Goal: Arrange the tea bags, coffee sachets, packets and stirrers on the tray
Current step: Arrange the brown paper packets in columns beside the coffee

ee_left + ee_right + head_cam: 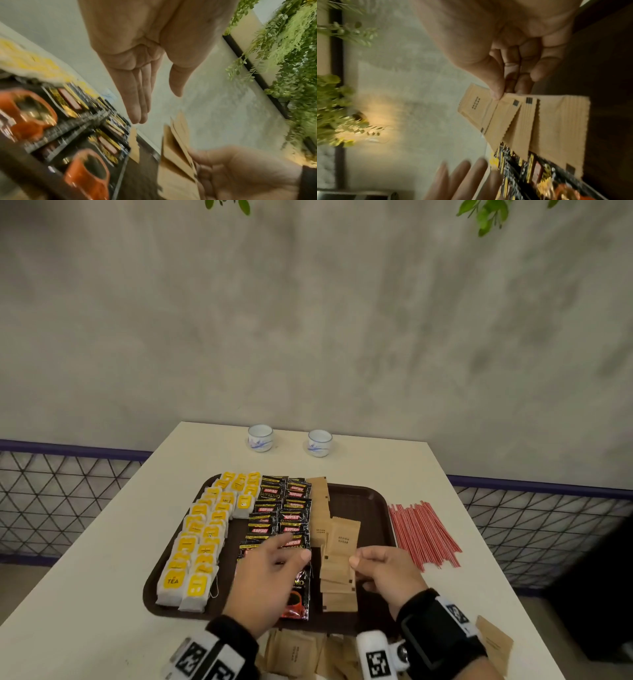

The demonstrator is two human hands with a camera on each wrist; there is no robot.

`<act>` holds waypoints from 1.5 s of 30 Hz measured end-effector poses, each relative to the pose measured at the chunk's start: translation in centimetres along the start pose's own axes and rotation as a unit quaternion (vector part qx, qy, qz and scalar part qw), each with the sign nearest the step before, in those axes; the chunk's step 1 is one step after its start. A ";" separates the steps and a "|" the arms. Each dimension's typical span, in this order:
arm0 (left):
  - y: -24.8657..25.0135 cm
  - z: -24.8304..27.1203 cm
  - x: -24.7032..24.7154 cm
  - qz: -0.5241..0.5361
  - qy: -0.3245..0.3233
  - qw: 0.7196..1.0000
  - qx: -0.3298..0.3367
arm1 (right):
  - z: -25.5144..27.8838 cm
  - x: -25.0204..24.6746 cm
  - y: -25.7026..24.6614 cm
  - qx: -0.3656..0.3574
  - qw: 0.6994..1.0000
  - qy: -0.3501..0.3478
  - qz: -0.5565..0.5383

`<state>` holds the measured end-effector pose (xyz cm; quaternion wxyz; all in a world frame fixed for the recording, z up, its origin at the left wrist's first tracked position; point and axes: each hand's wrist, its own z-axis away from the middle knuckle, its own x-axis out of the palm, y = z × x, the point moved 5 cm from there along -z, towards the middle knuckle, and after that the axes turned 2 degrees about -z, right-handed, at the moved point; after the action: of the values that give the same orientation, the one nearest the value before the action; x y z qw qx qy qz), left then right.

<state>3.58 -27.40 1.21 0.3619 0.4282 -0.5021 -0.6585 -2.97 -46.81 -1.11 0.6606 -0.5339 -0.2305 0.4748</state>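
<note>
A brown tray (363, 501) holds rows of yellow tea bags (205, 539) at left, black coffee sachets (281, 501) in the middle and a column of brown sugar packets (320, 508) to their right. My left hand (291, 549) hovers flat over the near coffee sachets with straight fingers and holds nothing. My right hand (359, 568) pinches the edge of a fan of brown sugar packets (556, 128) at the near end of that column, thumb on top. Red stirrers (424, 532) lie on the table right of the tray.
Loose brown packets (298, 652) lie on the white table by its near edge, one more (495, 645) at the right. Two small cups (260, 438) (319, 442) stand at the far edge. A wire fence and a grey wall lie beyond.
</note>
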 end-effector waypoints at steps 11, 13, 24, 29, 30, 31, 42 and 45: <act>-2.9 0.8 -7.6 0.059 0.108 0.992 -0.008 | -6.2 1.4 0.3 0.111 0.992 0.045 0.041; -3.2 0.9 -7.8 0.061 0.112 0.992 -0.013 | -6.9 1.6 0.7 0.109 0.991 0.049 0.058; -4.1 0.8 -8.0 0.042 0.106 0.993 -0.011 | -8.9 2.4 1.7 0.096 0.976 0.108 0.160; -4.2 0.9 -8.0 0.023 0.106 0.994 -0.011 | -8.6 2.4 1.7 0.072 0.970 0.122 0.196; -4.2 0.9 -7.9 0.021 0.105 0.994 -0.012 | -8.5 2.5 1.7 0.069 0.970 0.119 0.200; -4.2 1.0 -7.9 0.019 0.104 0.994 -0.012 | -8.4 2.6 1.6 0.064 0.971 0.116 0.201; -4.4 1.0 -7.8 -0.009 0.098 0.995 -0.011 | -7.9 3.1 1.4 0.034 0.970 0.113 0.212; -4.4 1.1 -7.7 -0.015 0.100 0.995 -0.009 | -7.8 3.1 1.5 0.030 0.970 0.108 0.216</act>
<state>5.23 -19.02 -1.34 0.4042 0.4963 -0.4510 -0.6220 4.18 -47.89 -5.61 0.5794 -0.5986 -0.0231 0.5527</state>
